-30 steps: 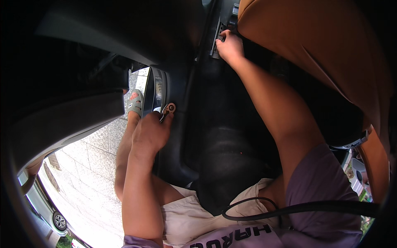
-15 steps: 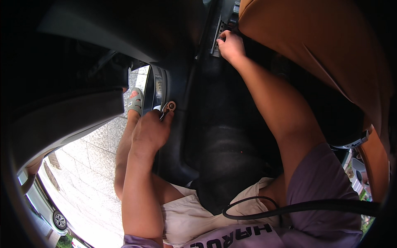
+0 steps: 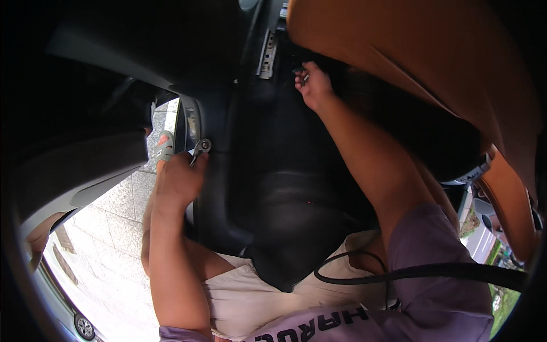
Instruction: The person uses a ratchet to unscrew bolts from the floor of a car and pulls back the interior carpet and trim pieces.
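The person's left hand is grasping a ratchet wrench, with the fingers wrapping around its handle and the round head sticking out above the thumb, over the dark trim of the door sill. The right hand is reaching forward beside the orange-brown car seat, its fingers curling around a small metallic piece that is too small and shaded to identify. That hand is hovering near the perforated metal seat rail, just to its right and apart from it.

The dark floor covering is stretching between the two arms, and a black cable is looping across the person's lap. Outside, a sandal is resting on the pale paving.

As a judgement, the small piece is running the greatest risk: only the fingertips appear to be pinching it, so a slip could be dropping it into the shadow under the seat, where black surfaces would be hiding it. The rail's metal edges could be scraping the knuckles if the right hand drifts leftward. A loosening left grip could be letting the wrench knock against the sill trim, and the cable could be snagging the right arm as it bends.
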Action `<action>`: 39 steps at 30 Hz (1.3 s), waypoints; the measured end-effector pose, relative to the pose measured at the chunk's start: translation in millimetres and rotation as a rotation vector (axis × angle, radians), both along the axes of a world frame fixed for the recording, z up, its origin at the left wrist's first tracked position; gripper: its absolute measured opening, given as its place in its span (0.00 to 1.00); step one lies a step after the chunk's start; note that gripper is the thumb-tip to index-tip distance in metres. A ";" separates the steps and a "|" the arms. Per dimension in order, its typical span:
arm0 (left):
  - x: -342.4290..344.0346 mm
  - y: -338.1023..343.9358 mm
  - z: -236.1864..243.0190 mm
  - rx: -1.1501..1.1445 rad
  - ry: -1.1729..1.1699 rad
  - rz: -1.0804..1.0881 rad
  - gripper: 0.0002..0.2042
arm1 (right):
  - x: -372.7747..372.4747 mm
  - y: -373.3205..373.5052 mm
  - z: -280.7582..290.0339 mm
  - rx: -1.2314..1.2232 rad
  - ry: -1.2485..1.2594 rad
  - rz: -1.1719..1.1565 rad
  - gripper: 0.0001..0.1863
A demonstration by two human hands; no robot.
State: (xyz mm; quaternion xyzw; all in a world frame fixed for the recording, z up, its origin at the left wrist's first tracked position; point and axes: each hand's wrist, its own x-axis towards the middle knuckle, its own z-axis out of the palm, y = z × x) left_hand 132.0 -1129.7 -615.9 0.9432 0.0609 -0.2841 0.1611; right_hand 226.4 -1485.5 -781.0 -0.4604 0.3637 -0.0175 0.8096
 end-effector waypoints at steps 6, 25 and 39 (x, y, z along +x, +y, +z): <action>-2.7 -6.8 -8.5 -0.019 -0.056 -0.069 0.29 | -60.3 -93.9 76.0 -0.516 0.399 0.445 0.09; -80.5 -57.1 -31.8 -1.590 0.547 0.080 0.08 | -197.6 169.2 277.2 -0.203 0.122 1.079 0.09; -47.6 -27.6 11.1 -0.377 0.147 -0.247 0.13 | -106.9 553.9 206.0 0.734 0.011 0.753 0.06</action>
